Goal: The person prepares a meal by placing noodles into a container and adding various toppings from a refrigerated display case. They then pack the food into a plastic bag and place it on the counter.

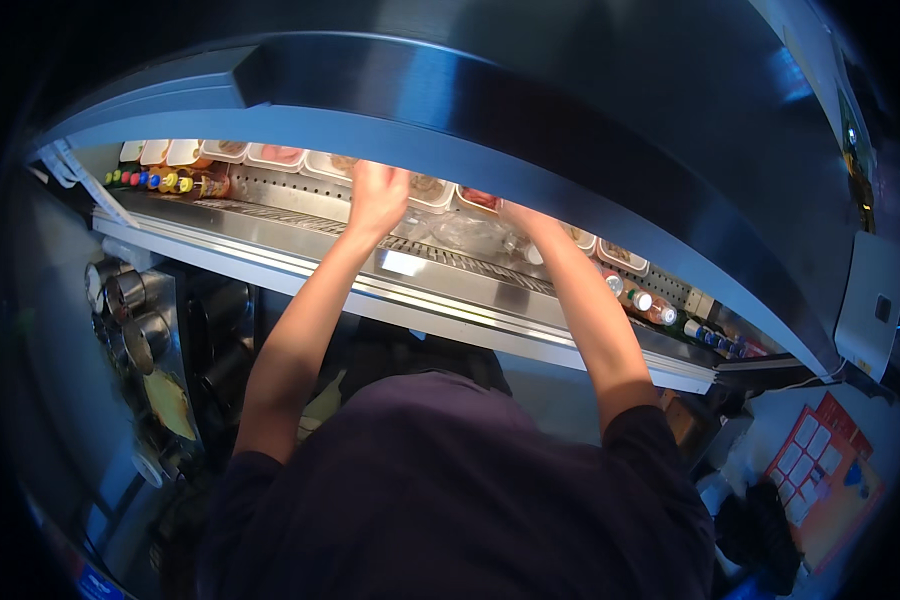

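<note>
Both of my arms reach into a lit refrigerated display case, under its overhanging top. My left hand (379, 196) is between a white tray of pale food (330, 163) and a tray of brownish food (429, 189). Its fingertips are hidden by the overhang. My right hand (526, 219) is at the right end of a white tray of red meat (480, 198), its fingers also mostly hidden. Whether either hand grips a tray cannot be made out. Below and between the hands lies crumpled clear plastic (461, 229), beside a bottle with a white cap (531, 253).
Colourful-capped bottles (154, 180) line the case's left end; more bottles (641, 300) stand at its right. The case's metal front ledge (405, 264) runs beneath my forearms. Its dark curved top (435, 82) overhangs them. Metal pots (127, 292) sit at lower left.
</note>
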Tool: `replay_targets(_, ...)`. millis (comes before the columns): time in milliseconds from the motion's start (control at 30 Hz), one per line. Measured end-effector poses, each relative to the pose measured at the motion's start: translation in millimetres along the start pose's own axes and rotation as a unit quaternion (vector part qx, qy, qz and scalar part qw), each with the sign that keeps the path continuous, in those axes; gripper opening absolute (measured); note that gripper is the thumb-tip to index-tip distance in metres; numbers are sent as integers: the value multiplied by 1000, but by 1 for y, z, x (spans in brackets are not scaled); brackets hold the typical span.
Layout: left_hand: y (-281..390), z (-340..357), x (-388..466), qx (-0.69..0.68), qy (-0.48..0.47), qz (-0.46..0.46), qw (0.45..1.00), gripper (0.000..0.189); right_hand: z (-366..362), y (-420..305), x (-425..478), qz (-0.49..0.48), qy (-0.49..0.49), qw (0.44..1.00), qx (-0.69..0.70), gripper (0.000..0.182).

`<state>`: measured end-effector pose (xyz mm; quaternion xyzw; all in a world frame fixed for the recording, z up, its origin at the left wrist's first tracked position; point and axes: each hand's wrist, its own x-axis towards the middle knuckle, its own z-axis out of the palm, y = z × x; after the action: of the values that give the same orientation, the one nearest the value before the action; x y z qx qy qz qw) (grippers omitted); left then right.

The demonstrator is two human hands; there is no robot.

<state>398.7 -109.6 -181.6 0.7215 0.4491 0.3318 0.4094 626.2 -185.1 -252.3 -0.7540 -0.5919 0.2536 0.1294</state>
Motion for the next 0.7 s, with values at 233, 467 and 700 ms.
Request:
replay_targets(233,-20,-68,-86,-168,89,-130,973,10,-14,11,16,-23,-96,992,-75,50)
replay_targets(467,-22,-97,-127,-205,127,-193,951,12,-45,-25,18,-4,-216,962,-166,52)
replay_targets(700,-33,-104,-135,-210,119,-206,948,13,-21,-12,36,7,-128,991,31,32)
